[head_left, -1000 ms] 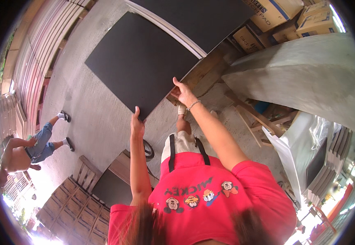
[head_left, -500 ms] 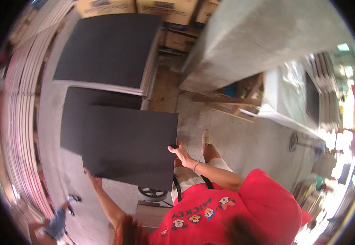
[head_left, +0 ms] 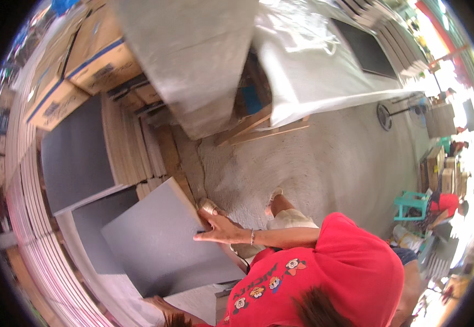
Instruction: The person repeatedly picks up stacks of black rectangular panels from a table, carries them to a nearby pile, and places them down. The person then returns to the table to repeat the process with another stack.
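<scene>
At the grey panel (head_left: pixel 160 237), the left hand (head_left: pixel 159 303) shows indistinctly.

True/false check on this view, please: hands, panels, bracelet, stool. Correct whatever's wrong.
1. The right hand holds the large dark panel by its edge. True.
2. The bracelet is on the left wrist. False: the bracelet is on the right wrist.
3. In this view, the held panel overlaps another dark panel. True.
4. The stool is red. False: the stool is teal.
5. The person's shirt is red. True.
</scene>
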Demonstrator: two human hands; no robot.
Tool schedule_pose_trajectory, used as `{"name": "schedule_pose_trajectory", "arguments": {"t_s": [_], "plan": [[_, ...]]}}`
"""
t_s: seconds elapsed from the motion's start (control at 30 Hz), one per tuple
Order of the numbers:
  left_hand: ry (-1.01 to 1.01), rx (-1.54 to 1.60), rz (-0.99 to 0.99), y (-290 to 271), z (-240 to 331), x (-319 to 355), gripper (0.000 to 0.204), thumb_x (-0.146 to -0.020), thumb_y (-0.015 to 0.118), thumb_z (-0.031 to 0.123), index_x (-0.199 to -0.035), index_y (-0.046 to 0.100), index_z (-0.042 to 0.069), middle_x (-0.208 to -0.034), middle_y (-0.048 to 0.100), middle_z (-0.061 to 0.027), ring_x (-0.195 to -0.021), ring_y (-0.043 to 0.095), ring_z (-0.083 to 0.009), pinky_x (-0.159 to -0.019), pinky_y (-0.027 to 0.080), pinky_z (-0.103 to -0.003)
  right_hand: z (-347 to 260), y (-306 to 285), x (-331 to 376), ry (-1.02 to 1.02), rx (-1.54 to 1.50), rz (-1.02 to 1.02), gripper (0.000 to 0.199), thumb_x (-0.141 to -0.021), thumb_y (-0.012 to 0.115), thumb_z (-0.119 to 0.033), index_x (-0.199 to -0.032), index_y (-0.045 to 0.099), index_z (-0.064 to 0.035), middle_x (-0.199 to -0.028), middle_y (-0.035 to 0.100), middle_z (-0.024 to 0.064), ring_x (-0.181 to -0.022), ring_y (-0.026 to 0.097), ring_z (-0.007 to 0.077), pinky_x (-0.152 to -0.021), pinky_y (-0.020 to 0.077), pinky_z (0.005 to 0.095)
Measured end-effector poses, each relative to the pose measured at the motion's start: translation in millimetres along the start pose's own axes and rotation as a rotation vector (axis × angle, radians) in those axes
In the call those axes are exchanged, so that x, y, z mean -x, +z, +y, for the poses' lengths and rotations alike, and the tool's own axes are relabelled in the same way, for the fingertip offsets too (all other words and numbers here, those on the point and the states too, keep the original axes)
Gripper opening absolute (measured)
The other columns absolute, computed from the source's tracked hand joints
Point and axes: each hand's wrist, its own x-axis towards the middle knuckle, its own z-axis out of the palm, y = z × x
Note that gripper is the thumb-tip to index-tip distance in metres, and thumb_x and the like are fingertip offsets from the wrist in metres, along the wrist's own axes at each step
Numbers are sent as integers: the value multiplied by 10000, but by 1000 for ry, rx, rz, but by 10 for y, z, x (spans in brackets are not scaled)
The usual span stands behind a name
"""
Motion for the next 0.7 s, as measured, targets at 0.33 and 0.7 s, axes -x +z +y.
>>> {"name": "schedule_pose_trajectory", "arguments": {"t_s": [0.33,0.7], "plan": [[158,-71,-299,1463,-632,1988,626,-903,536,483,-1325,444,30,-1339,473,-127,-1200,463,-303,-1033,362,-460,-532,-2491,948,-466,-187,63,526,-813,685,-318,-1179,421,-46,-911,563,196,-855,563,340,-741,428,410],[536,20,-847,4009,-1638,3551,586,-923,519,456,-1298,469,9,-1306,506,-129,-1168,493,-294,-1019,381,-447,-287,-5369,2564,-453,-237,981,522,-792,718,-212,-1206,489,10,-1083,589,149,-1026,542,212,-894,406,325]]}}
